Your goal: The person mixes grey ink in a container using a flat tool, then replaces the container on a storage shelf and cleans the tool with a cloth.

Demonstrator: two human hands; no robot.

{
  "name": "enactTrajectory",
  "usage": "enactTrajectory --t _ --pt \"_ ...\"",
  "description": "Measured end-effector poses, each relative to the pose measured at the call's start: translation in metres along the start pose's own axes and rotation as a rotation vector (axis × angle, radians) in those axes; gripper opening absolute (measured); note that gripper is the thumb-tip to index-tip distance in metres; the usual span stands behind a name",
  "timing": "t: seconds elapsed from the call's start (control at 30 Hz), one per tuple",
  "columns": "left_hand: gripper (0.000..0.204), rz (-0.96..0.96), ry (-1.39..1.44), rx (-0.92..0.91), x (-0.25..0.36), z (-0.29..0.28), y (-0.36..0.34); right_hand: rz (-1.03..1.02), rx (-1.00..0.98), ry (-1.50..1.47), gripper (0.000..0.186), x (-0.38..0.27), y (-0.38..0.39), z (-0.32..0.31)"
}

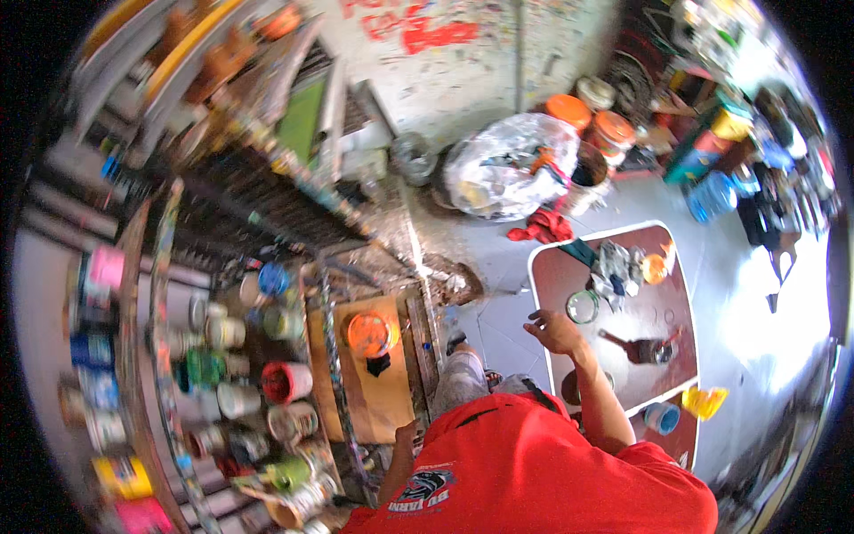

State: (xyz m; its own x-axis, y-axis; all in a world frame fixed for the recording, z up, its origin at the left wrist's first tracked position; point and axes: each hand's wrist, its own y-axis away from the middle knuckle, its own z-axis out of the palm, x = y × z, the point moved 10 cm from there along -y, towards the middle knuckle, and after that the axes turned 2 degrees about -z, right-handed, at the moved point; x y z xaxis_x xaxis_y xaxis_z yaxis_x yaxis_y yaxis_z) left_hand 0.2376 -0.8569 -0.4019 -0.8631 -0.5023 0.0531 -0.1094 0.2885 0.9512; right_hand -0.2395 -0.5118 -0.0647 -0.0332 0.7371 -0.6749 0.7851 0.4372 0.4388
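My right hand (553,331) is held over the left side of a low maroon table (636,387) with a pale edge. Its fingers are loosely apart and nothing is in them. Closest to it on the tabletop is a round clear glass dish (583,307). A crumpled grey cloth (616,270), an orange pot (655,269) and a dark can (656,351) with a brush across it lie farther off. Low beside my body, my left hand (406,438) is near a brown board (334,400); its fingers are hard to make out. An orange paint tub (370,333) sits on that board.
A paint-spotted rack (334,356) with many paint cans fills the left. A large clear plastic bag (507,169), a red cloth (543,226) and orange-lidded buckets (612,131) stand ahead. A blue pot (662,417) and yellow bag (705,402) lie at the right.
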Motion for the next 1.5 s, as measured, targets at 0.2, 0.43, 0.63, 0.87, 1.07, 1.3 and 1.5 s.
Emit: enactTrajectory --t 0.2,0.43,0.63,0.87,1.07,1.3,1.5 --pt "0.05 0.287 -0.129 -0.257 0.182 0.012 0.061 0.214 0.252 -0.154 0.043 0.058 0.003 -0.044" --pt "0.039 0.41 -0.252 -0.329 0.392 0.06 0.058 0.549 0.405 -0.041 0.042 0.098 -0.029 -0.057" --pt "0.042 0.7 -0.678 -0.165 0.55 0.207 0.137 0.636 0.6 -0.263 0.04 0.132 -0.032 -0.063" --pt "0.044 0.776 -0.985 -0.344 0.642 0.358 0.194 0.912 0.755 -0.331 0.04 0.157 -0.001 -0.073" --pt "0.044 0.811 -1.151 -0.252 0.707 0.409 0.219 1.058 0.825 -0.427 0.038 0.194 0.007 -0.098" --pt "0.045 0.779 -1.29 -0.17 0.784 0.433 0.241 1.191 0.986 -0.465 0.04 0.213 0.014 -0.118" --pt "0.038 0.719 -1.309 -0.108 0.872 0.468 0.239 1.393 1.046 -0.52 0.039 0.204 0.016 -0.126"
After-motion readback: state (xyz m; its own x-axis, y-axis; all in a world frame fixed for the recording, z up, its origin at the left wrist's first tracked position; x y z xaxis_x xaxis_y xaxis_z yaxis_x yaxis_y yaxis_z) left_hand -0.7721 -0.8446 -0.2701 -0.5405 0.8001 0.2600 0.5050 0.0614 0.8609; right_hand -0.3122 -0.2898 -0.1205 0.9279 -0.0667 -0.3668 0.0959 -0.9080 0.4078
